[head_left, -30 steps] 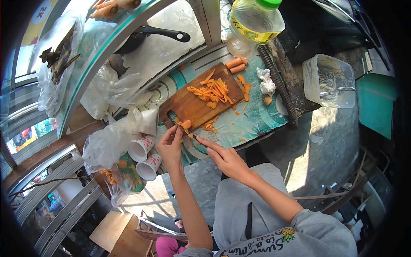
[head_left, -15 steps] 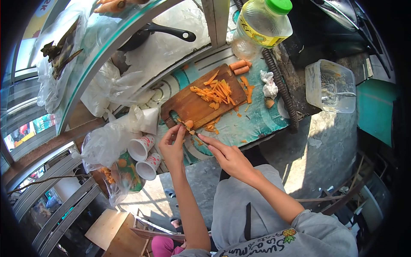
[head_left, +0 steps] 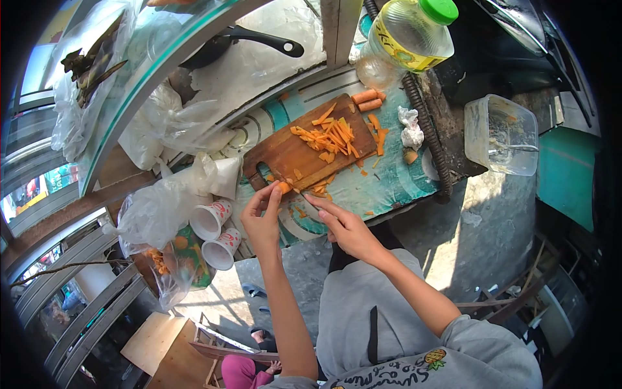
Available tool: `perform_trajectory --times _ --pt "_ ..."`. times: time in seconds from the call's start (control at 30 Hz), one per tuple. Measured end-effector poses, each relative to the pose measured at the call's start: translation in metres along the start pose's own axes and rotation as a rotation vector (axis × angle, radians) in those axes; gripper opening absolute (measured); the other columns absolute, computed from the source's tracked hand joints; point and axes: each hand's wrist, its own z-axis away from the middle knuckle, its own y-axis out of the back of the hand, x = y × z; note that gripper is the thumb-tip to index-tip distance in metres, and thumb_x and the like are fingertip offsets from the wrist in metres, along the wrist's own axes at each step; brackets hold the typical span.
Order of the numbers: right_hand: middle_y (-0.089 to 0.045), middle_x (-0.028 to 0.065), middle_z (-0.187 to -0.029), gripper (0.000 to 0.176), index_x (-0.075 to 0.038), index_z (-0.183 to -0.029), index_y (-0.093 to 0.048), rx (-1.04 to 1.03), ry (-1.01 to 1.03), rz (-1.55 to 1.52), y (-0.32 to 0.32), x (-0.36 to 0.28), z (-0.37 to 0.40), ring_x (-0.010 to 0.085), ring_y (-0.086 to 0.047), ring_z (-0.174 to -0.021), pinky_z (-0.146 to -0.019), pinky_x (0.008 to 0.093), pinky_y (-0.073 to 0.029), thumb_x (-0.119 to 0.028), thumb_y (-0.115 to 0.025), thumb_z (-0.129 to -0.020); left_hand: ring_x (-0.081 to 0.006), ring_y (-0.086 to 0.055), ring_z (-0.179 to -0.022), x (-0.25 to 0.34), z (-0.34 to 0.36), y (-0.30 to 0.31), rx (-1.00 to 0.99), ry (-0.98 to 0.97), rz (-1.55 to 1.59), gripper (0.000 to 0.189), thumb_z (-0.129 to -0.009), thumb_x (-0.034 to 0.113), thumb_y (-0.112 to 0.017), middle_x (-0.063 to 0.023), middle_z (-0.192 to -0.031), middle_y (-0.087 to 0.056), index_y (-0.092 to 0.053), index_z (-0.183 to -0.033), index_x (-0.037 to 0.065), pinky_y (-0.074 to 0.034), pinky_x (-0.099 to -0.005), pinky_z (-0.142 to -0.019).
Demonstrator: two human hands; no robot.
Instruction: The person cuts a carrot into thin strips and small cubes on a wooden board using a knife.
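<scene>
At the near edge of the cutting board (head_left: 277, 157), my left hand (head_left: 261, 219) pinches a carrot piece (head_left: 284, 187) and my right hand (head_left: 350, 232) grips a knife (head_left: 304, 194), seemingly mid-trim, the next stroke calling for steadiness.

looking forward and steeply down from the person's head, as a single view. bending straight lines through a very wide lens and darkening to black around the rim. facing the table (head_left: 395, 183) from the front side and above, placing the cutting board (head_left: 280, 159), left hand (head_left: 262, 217) and right hand (head_left: 351, 232) around mid-frame. viewing from close by, yet also catching the wearer's grey top (head_left: 476, 356) along the bottom, the floor (head_left: 489, 211) at right and a curved glass frame (head_left: 144, 86) at upper left. tipping the table's front edge upward toward the right.
</scene>
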Motion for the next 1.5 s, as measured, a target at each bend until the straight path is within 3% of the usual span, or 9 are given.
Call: perform_trajectory --times 0.2,0.37,0.53,0.97,1.17,1.27,1.3,1.37,1.5 --pt "-0.066 0.0090 -0.116 0.040 -0.020 -0.142 -0.048 -0.045 -0.020 0.004 -0.009 -0.001 0.003 0.0152 -0.059 -0.068 -0.071 0.0308 -0.050 -0.026 -0.045 -0.102 -0.0008 -0.053 -0.073 -0.003 -0.001 0.001 -0.011 -0.022 0.008 0.022 -0.088 0.019 -0.073 0.0035 -0.090 -0.069 -0.073 -0.106 0.007 -0.032 -0.0176 -0.057" --pt "-0.061 0.0115 -0.128 0.041 -0.025 -0.143 -0.045 0.035 0.020 0.205 -0.007 0.012 -0.005 0.0354 -0.065 -0.103 -0.088 0.0395 -0.049 -0.028 -0.041 -0.102 -0.0009 -0.053 -0.074 0.001 0.000 -0.001 0.011 0.008 -0.002 0.023 -0.088 0.020 -0.072 0.0036 -0.090 -0.069 -0.073 -0.106 0.006 -0.032 -0.0180 -0.057" --pt "-0.061 0.0110 -0.128 0.041 -0.026 -0.142 -0.046 -0.001 -0.093 0.145 -0.003 0.004 -0.002 0.0355 -0.064 -0.104 -0.090 0.0391 -0.049 -0.028 -0.042 -0.102 -0.0072 -0.059 -0.079 0.002 0.000 -0.002 0.031 0.015 -0.004 0.021 -0.088 0.018 -0.072 -0.0012 -0.089 -0.068 -0.073 -0.103 0.004 -0.047 -0.0217 -0.067" --pt "-0.058 0.0130 -0.130 0.041 -0.023 -0.142 -0.046 0.032 -0.048 0.127 -0.001 0.009 0.022 0.0376 -0.061 -0.105 -0.089 0.0388 -0.050 -0.024 -0.043 -0.101 -0.0073 -0.060 -0.073 0.008 0.012 -0.014 0.149 -0.138 -0.275 0.020 -0.086 0.014 -0.073 -0.0044 -0.087 -0.069 -0.072 -0.100 0.000 -0.048 -0.0227 -0.066" --pt "-0.056 0.0134 -0.133 0.041 -0.020 -0.141 -0.048 -0.021 0.054 0.085 -0.004 -0.004 0.020 0.0370 -0.057 -0.114 -0.095 0.0388 -0.048 -0.022 -0.044 -0.100 -0.0092 -0.063 -0.080 0.008 0.012 -0.009 0.061 0.055 -0.012 0.031 -0.084 0.009 -0.074 -0.0077 -0.094 -0.070 -0.068 -0.113 -0.002 -0.049 -0.0233 -0.074" --pt "-0.066 0.0088 -0.122 0.041 -0.017 -0.141 -0.049 0.020 0.130 0.101 -0.009 0.005 0.017 0.0108 -0.045 -0.062 -0.069 0.0270 -0.047 -0.018 -0.045 -0.100 -0.0095 -0.063 -0.081 0.004 0.011 -0.005 0.054 0.085 -0.015 0.031 -0.084 0.008 -0.074 -0.0086 -0.095 -0.070 -0.067 -0.113 -0.004 -0.049 -0.0234 -0.075" --pt "-0.066 0.0088 -0.122 0.041 -0.017 -0.141 -0.049 0.020 0.130 0.099 -0.008 0.003 0.018 0.0108 -0.045 -0.062 -0.069 0.0270 -0.047 -0.018 -0.045 -0.100 -0.0094 -0.063 -0.081 0.003 0.010 -0.005 0.042 0.057 -0.015 0.031 -0.084 0.008 -0.074 -0.0082 -0.096 -0.070 -0.067 -0.112 -0.003 -0.049 -0.0234 -0.075" --pt "-0.056 0.0112 -0.133 0.041 -0.020 -0.141 -0.048 0.023 0.094 0.098 -0.007 -0.003 0.019 0.0368 -0.057 -0.113 -0.094 0.0389 -0.049 -0.022 -0.044 -0.100 -0.0094 -0.063 -0.081 0.003 0.010 -0.005 0.033 0.029 -0.015 0.030 -0.084 0.008 -0.074 -0.0078 -0.096 -0.070 -0.068 -0.112 -0.003 -0.049 -0.0235 -0.074" --pt "-0.056 0.0102 -0.133 0.041 -0.019 -0.141 -0.048 -0.014 0.063 0.078 -0.006 -0.006 0.019 0.0362 -0.056 -0.115 -0.094 0.0389 -0.048 -0.022 -0.043 -0.101 -0.0097 -0.062 -0.079 0.001 0.010 -0.006 0.036 0.001 -0.022 0.027 -0.084 0.008 -0.073 -0.0062 -0.096 -0.070 -0.068 -0.109 -0.003 -0.049 -0.0235 -0.073"
